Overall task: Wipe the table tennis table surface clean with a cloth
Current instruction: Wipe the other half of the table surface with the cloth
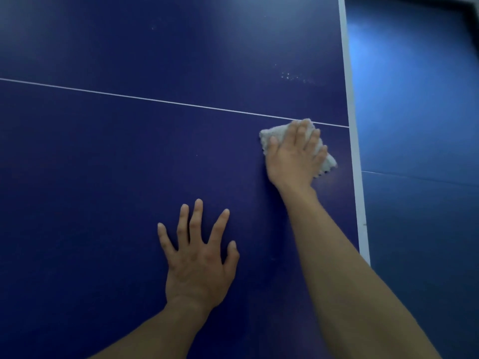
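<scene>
The dark blue table tennis table (129,164) fills most of the head view. A thin white centre line (155,100) crosses it from left to right. My right hand (295,156) presses a crumpled white cloth (267,137) flat on the table, just below that line and close to the white right edge stripe (353,141). My left hand (198,252) rests flat on the table with its fingers spread, nearer to me and to the left of the cloth. It holds nothing.
Faint white specks (290,76) mark the surface above the centre line near the right edge. Beyond the edge stripe lies a lighter blue floor (414,125), with a dark border at the top right corner.
</scene>
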